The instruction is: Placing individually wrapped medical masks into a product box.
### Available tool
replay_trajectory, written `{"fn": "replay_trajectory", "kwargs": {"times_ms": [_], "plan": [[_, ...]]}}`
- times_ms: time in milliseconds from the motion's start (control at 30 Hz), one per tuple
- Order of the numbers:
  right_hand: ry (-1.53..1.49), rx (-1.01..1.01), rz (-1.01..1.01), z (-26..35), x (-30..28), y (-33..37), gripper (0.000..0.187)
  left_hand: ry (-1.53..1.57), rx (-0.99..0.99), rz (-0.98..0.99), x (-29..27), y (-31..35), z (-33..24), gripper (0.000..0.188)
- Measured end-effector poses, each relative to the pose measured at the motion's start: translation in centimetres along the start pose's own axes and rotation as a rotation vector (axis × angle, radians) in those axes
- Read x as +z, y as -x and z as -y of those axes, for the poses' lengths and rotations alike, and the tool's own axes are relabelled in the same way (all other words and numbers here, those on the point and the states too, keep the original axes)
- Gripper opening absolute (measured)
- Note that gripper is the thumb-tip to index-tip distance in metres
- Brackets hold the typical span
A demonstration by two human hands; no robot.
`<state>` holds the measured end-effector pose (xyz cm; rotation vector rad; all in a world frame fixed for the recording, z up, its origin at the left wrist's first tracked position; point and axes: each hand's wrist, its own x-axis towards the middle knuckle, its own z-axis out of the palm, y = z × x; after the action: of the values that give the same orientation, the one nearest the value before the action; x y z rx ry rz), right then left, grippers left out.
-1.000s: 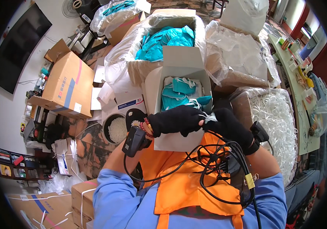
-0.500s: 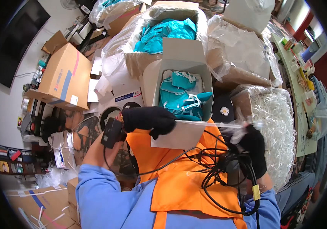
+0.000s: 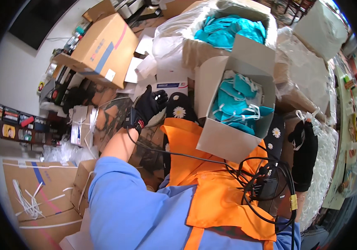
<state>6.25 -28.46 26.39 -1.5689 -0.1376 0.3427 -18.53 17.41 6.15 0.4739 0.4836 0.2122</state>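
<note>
My left hand (image 3: 148, 107), in a black glove, is raised left of the open carton on my lap. Its thumb stands apart from loosely curled fingers; small pale spots show at the fingers. My right hand (image 3: 305, 143), also gloved in black, is over the box of white elastic straps (image 3: 322, 166), closed on white straps (image 3: 309, 115) that stick out by its fingertips. Between the hands, the white carton (image 3: 230, 139) rests tilted on my lap, flaps up. Inside lie several teal cup-shaped masks (image 3: 233, 98) with white straps attached.
A large plastic-lined box of teal masks (image 3: 232, 31) stands ahead. Beside it is a plastic-covered box (image 3: 301, 71). A brown carton (image 3: 103, 50) stands at left, another (image 3: 41, 196) lower left. Coiled black cables (image 3: 266, 187) hang over my orange apron (image 3: 224, 204).
The strap stretched between my hands has left the left hand, which moved left and up, away from the carton. My right hand moved to the strap box. The view shifted.
</note>
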Motion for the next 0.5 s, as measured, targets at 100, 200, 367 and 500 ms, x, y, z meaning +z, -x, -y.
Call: {"fn": "replay_trajectory", "kwargs": {"times_ms": [100,200,367,500], "plan": [[-0.104,0.019,0.118,-1.3,1.5,-1.3,0.026,0.004,0.072,-0.081,-5.1,1.3,0.1,0.064],[-0.045,0.066,0.226,-1.0,3.5,-1.0,0.025,-0.059,0.087,-0.21,-7.6,1.0,0.0,0.058],[0.082,0.123,0.377,-0.5,4.8,-0.7,0.024,-0.209,0.201,-0.576,-10.1,0.0,0.9,0.045],[0.105,0.165,0.403,-1.7,5.3,-1.1,0.024,-1.843,0.492,-0.492,-13.6,1.9,1.0,0.043]]}}
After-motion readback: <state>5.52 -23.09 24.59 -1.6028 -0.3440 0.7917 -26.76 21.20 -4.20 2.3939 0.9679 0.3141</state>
